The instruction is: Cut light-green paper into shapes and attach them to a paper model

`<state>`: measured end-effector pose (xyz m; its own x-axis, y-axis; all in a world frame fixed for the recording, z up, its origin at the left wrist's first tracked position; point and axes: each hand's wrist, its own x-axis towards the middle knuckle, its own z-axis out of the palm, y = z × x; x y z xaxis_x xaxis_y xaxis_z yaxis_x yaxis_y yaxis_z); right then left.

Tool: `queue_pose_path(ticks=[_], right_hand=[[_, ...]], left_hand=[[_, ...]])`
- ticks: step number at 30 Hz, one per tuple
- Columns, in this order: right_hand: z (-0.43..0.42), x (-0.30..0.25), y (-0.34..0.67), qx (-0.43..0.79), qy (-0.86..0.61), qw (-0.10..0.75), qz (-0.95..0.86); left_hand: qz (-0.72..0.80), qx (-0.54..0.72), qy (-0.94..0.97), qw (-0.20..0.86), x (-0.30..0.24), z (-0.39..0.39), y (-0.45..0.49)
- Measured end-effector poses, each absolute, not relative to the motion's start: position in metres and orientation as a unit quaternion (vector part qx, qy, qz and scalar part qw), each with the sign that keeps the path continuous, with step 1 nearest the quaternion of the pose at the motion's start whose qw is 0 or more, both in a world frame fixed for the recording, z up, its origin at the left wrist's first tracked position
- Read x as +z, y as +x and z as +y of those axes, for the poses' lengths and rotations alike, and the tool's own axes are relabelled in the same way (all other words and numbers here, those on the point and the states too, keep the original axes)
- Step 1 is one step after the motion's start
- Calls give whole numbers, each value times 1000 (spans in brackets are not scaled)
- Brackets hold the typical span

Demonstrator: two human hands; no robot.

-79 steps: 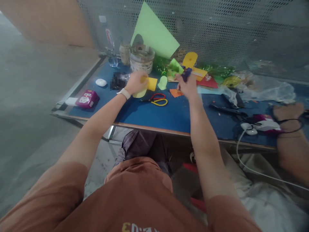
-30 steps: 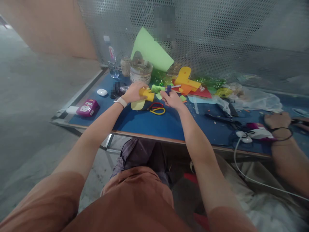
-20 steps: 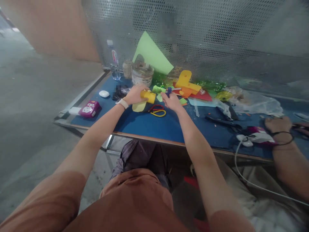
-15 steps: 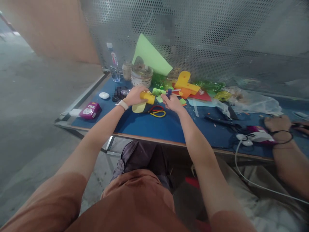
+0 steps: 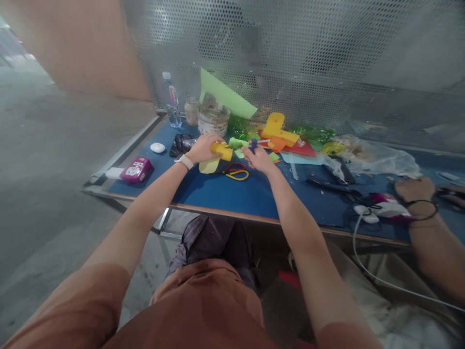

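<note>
My left hand (image 5: 206,147) is closed around a yellow paper tube (image 5: 222,150), which lies on its side just above the table. In my right hand (image 5: 257,156) is a small dark blue glue gun (image 5: 254,144) with a pale stick jutting out to the right. Its front end points left, close to a rolled light green paper piece (image 5: 237,143). Below the tube are a pale yellow paper piece (image 5: 209,166) and scissors (image 5: 238,173) with red and yellow handles. My fingers partly hide the tube and the glue gun.
Behind my hands stand a woven basket (image 5: 213,126), a jar (image 5: 191,111), a water bottle (image 5: 172,104) and a green sheet (image 5: 225,94). Yellow cutouts (image 5: 278,131) lie right. A purple pack (image 5: 137,170) is left. A co-worker's hand (image 5: 414,189) rests far right.
The view has tilted slightly, so the table sits a little lower. The green sheet leans lower and further left. Both hands keep their hold and have barely moved.
</note>
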<state>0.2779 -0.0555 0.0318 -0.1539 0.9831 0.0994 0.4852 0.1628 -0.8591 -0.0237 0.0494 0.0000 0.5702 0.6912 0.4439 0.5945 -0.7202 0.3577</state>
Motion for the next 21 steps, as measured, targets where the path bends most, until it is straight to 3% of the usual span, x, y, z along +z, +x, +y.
queue_pose_path(ticks=[9, 21], right_hand=[[-26, 3, 288, 326, -495, 418, -689], [-34, 10, 286, 339, -501, 397, -690]], left_hand=[[369, 281, 882, 79, -2, 53, -25], [384, 268, 880, 79, 6, 45, -23]])
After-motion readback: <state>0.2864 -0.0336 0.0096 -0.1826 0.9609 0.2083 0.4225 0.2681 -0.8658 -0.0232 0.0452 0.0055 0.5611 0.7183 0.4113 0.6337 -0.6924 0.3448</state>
